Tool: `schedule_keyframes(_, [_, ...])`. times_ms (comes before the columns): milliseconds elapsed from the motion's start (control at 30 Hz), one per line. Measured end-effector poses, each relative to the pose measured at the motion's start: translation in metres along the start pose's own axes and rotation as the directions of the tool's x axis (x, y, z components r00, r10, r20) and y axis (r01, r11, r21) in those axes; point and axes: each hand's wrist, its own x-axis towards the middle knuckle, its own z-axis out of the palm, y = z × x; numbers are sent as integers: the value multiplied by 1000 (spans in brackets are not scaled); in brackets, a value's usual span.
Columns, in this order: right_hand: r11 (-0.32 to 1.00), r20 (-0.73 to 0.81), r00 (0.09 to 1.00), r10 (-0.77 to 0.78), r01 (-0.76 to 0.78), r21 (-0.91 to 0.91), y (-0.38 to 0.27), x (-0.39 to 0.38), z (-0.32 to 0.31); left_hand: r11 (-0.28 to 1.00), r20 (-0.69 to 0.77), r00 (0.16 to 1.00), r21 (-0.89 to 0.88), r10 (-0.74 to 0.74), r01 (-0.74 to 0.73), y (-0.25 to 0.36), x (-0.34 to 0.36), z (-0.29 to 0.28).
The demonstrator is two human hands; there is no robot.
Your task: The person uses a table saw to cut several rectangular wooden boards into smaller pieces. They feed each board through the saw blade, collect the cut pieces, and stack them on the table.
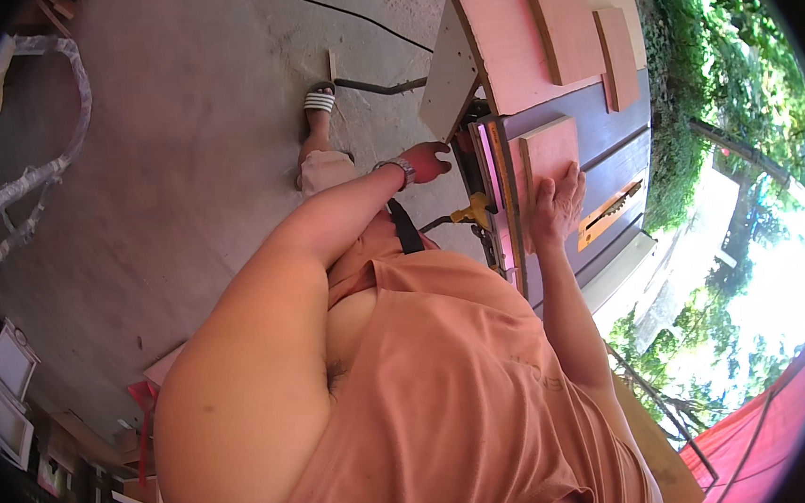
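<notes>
Hands: our left hand (427,162) hangs just beside the table edge, fingers loosely bent with a gap to the thumb, nothing in it that we can see; our right hand (560,206) is spread open, pressing on the wood, not wrapped around it.
Reddish board: it's flat on the grey table (615,131), near the side closest to us, apart from the orange plate (595,230) with the dark toothed blade (622,200).
Feel: we'd guess stiff, fairly light, not fragile, dry enough not to slip much.
Where to grab: the long side edges look best imo, palm flat on top, fingers clear of those teeth.
Containers: some white tray-like shapes (12,363) sit lower left; too small to tell what's in them.
</notes>
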Motion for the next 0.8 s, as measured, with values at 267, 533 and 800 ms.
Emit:
schedule_keyframes(267, [998,-31,998,-60,60,-16,5,-4,2,975,227,969,-170,-100,140,22,37,32])
schedule_keyframes(533, [999,-40,999,-25,23,-45,0,-6,1,985,135,985,-149,107,-86,10,37,43])
schedule_keyframes(800, [997,20,997,71,-72,40,-11,-9,-10,507,449,888,-744,-104,436,-5,48,43])
